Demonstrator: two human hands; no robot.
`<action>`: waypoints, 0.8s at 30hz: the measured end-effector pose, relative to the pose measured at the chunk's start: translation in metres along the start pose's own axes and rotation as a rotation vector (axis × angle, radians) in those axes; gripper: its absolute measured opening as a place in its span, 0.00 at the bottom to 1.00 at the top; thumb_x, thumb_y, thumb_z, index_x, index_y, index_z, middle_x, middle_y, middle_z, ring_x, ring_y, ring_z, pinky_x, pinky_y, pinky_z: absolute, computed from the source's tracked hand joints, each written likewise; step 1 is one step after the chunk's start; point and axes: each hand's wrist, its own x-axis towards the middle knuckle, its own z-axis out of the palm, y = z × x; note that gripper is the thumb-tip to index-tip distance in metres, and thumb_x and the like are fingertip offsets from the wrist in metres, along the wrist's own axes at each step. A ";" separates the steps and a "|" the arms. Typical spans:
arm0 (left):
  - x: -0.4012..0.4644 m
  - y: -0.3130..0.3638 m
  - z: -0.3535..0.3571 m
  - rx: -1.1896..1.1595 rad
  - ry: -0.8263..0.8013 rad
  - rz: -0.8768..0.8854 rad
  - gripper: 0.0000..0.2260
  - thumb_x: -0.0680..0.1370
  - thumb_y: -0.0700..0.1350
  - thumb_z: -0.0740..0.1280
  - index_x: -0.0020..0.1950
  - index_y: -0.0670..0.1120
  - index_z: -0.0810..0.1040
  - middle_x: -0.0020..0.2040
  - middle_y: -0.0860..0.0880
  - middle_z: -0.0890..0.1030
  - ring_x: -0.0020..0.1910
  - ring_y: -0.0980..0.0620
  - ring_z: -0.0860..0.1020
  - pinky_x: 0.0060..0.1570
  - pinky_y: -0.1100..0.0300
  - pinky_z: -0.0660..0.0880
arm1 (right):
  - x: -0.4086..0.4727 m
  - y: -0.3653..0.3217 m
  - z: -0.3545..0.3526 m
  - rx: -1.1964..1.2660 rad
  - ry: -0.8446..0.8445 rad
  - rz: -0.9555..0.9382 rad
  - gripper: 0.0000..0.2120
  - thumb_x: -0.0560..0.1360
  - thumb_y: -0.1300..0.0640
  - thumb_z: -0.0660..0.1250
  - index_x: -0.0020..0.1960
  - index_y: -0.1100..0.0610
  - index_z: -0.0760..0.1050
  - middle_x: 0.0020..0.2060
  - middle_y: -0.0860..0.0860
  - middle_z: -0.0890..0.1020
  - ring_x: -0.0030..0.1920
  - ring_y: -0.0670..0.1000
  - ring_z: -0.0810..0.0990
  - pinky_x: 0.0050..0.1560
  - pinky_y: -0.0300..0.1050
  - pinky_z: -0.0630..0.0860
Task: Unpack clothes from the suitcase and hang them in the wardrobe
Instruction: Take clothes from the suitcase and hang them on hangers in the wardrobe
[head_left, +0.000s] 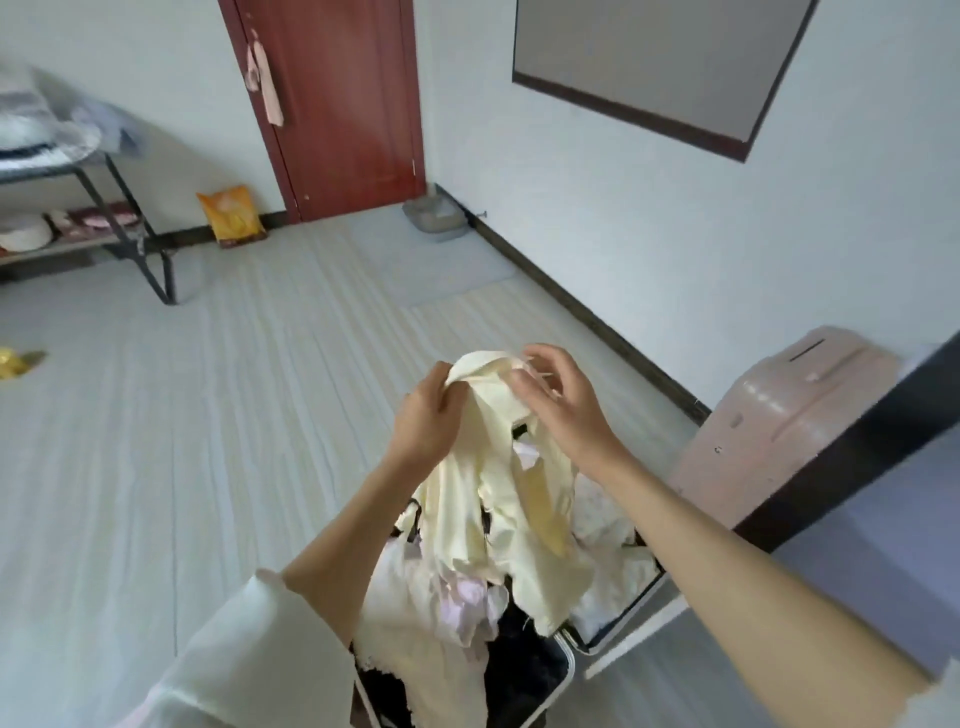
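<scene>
Cream garment (498, 488): lifted up out of the suitcase (618, 631), top edge held high, lower part draping down onto the pile. Held high likely to let it hang free and show its shape.
Left hand (423, 415): fingers curled, pinching the top edge on the left side.
Right hand (563, 400): fingers curled at the top edge on the right, seems to be working a thin strap or a fold; exact pinch is blurred.
Grip logic: 2 hands near each other at the collar or shoulder line, probably finding the top before hanging.
Suitcase: open on the floor (234, 415) just below the hands, full of pale and dark clothes (457, 603).
Pink hard case (784, 415): stands upright at right, against the wall.
Wardrobe: not identifiable; dark edge at right could be furniture, cannot tell.
Hanger: none visible.
Progress: early, judging by the full case.
</scene>
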 end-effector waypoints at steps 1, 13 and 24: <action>0.003 0.019 -0.006 -0.055 0.054 0.025 0.09 0.79 0.39 0.58 0.38 0.44 0.67 0.30 0.52 0.66 0.32 0.50 0.66 0.35 0.55 0.63 | -0.009 -0.006 -0.008 0.026 -0.034 0.033 0.18 0.75 0.50 0.67 0.63 0.50 0.69 0.55 0.41 0.76 0.55 0.36 0.74 0.53 0.28 0.70; -0.081 0.161 0.021 -0.329 -0.382 -0.112 0.09 0.67 0.48 0.63 0.41 0.43 0.77 0.36 0.45 0.76 0.36 0.48 0.73 0.37 0.56 0.69 | -0.150 0.008 -0.125 -0.061 -0.133 0.397 0.05 0.77 0.53 0.64 0.52 0.50 0.76 0.49 0.50 0.82 0.45 0.44 0.82 0.48 0.37 0.78; -0.185 0.285 0.199 -0.427 -0.944 -0.009 0.16 0.64 0.42 0.65 0.51 0.46 0.80 0.43 0.46 0.82 0.41 0.49 0.80 0.39 0.60 0.76 | -0.292 -0.001 -0.341 -0.144 0.342 0.404 0.09 0.79 0.58 0.60 0.50 0.61 0.77 0.42 0.56 0.82 0.40 0.48 0.81 0.41 0.39 0.76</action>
